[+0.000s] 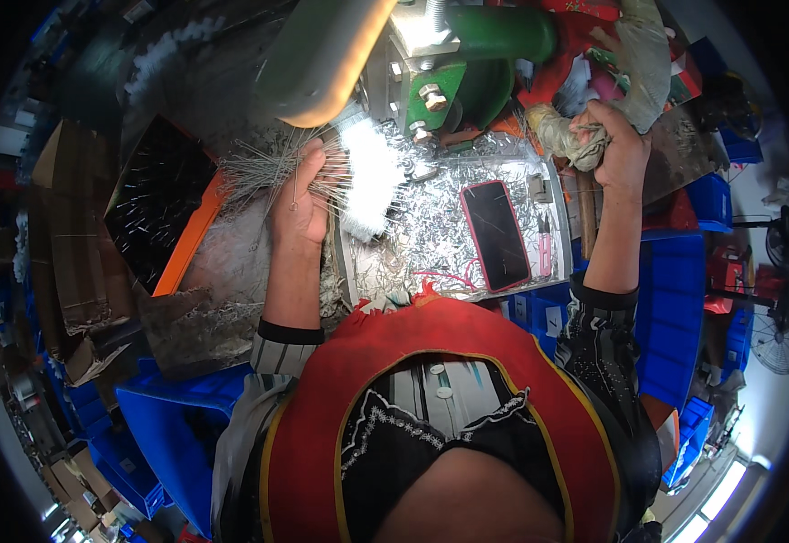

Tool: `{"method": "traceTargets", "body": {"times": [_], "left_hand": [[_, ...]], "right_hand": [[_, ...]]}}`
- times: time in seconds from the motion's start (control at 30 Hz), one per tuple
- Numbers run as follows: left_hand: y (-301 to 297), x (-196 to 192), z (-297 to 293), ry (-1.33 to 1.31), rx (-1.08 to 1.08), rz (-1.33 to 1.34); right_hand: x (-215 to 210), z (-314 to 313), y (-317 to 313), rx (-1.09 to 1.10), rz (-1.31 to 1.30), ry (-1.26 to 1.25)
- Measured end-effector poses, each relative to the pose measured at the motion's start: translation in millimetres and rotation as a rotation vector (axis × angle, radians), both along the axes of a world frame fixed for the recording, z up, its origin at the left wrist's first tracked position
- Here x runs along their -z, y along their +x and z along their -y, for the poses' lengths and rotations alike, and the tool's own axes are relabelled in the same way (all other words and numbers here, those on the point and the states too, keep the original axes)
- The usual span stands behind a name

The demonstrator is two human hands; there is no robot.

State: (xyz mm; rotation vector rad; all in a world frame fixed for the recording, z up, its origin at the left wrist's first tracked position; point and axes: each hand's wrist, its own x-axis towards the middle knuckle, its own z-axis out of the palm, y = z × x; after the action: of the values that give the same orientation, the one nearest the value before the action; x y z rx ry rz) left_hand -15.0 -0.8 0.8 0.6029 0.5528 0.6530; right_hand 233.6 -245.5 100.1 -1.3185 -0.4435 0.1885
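While the left hand [302, 201] pinches a bundle of thin wires [259, 167] in its fingers, a white brush [369, 176] lies just right of it. The right hand [619, 140] has its fingers wrapped around a cloth-wrapped lever [565, 136], far right of a phone [496, 233] on the desk [431, 244].

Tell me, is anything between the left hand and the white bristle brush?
Nothing visible. The left hand holds a bundle of thin wires, and its fingers reach right up to the white bristle brush. No object lies between them.
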Motion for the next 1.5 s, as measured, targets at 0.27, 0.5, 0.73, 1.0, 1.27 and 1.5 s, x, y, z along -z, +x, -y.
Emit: {"method": "traceTargets", "body": {"times": [0.27, 0.5, 0.73, 1.0, 1.27, 1.5], "left_hand": [[0, 0, 0, -0.015, -0.025, 0.017], [-4, 3, -1, -0.020, -0.028, 0.023], [3, 5, 0, 0.042, 0.000, 0.023], [3, 1, 7, 0.052, -0.030, 0.059], [5, 7, 7, 0.095, -0.117, 0.001], [1, -4, 6, 0.134, 0.021, 0.024]], "right_hand": [[-26, 2, 5, 0.039, -0.084, -0.170], [1, 0, 4, -0.029, 0.027, -0.071], [44, -10, 1, -0.012, 0.205, 0.178], [-24, 3, 6, -0.005, 0.012, -0.115], [31, -7, 0, 0.004, 0.251, 0.134], [15, -7, -5, 0.090, -0.022, 0.038]]}}
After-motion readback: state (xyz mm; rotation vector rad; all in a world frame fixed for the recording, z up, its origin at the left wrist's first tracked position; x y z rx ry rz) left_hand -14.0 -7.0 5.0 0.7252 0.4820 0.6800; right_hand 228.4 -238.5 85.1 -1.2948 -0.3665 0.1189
